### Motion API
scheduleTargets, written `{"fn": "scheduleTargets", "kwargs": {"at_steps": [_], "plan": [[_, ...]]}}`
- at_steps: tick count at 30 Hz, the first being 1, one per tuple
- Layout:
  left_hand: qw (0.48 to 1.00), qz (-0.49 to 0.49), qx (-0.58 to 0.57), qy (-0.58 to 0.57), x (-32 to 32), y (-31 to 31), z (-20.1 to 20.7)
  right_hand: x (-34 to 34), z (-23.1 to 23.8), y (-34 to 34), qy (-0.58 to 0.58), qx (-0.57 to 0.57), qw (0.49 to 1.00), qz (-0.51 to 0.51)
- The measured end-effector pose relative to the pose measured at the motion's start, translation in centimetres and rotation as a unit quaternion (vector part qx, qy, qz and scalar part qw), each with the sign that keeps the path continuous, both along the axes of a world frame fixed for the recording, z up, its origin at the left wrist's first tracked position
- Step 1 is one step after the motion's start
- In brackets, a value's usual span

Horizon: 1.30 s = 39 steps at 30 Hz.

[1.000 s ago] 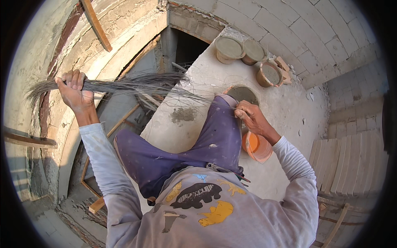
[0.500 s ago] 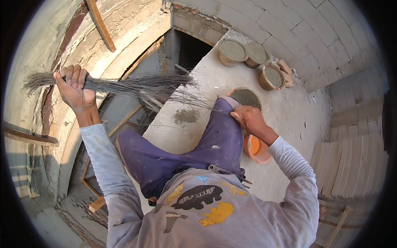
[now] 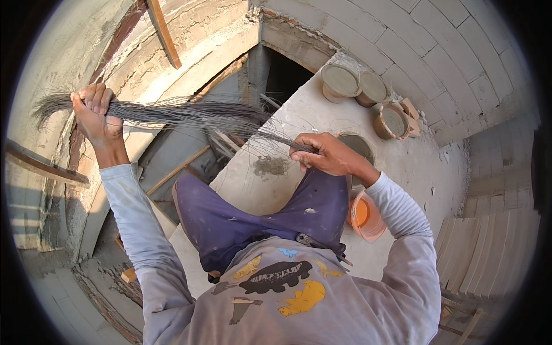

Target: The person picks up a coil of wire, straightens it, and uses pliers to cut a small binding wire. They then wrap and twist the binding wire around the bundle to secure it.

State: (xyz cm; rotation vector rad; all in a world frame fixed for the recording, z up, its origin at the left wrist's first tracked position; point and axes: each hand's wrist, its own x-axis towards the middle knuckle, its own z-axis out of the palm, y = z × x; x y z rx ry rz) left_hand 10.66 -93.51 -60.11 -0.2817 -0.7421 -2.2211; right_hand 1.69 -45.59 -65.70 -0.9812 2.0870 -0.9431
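A long bundle of thin dark wire (image 3: pixel 190 112) stretches across in front of me, above my knees. Near its left end my left hand (image 3: pixel 98 112) is closed round it, and a bushy tuft of wire ends sticks out past the fist. My right hand (image 3: pixel 322 154) grips a thinner gathered bunch of strands at the right end, above my right knee. Between the hands the strands spread, with several loose ends poking out up and down.
Several buckets of grey mortar (image 3: pixel 341 81) stand on the concrete slab (image 3: pixel 270 190) along the block wall (image 3: pixel 402 49). An orange bucket (image 3: pixel 368 215) is beside my right knee. Past the slab's left edge lies an opening with timber pieces (image 3: pixel 178 169). Stacked panels (image 3: pixel 477 253) are at right.
My right hand has moved left and slightly up, from beside the knee to above it, and now holds a thicker bunch of strands. The left hand keeps its grip. My view has shifted slightly.
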Motion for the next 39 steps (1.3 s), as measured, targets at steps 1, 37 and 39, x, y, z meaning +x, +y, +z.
{"fn": "scheduleTargets", "kwargs": {"at_steps": [1, 37, 39], "plan": [[0.999, 0.029, 0.0, -0.015, 0.3, -0.7, -0.4, -0.1, 0.3, 1.2, 0.027, 0.005, 1.0, -0.003], [0.978, 0.159, 0.063, -0.121, -4.1, 2.5, 2.7, -2.5, 0.3, 2.5, 0.331, -0.092, 0.929, -0.135], [0.974, 0.167, 0.073, -0.132, -4.3, 2.4, 2.1, -1.1, 0.8, 0.6, 0.398, -0.15, 0.896, -0.124]]}}
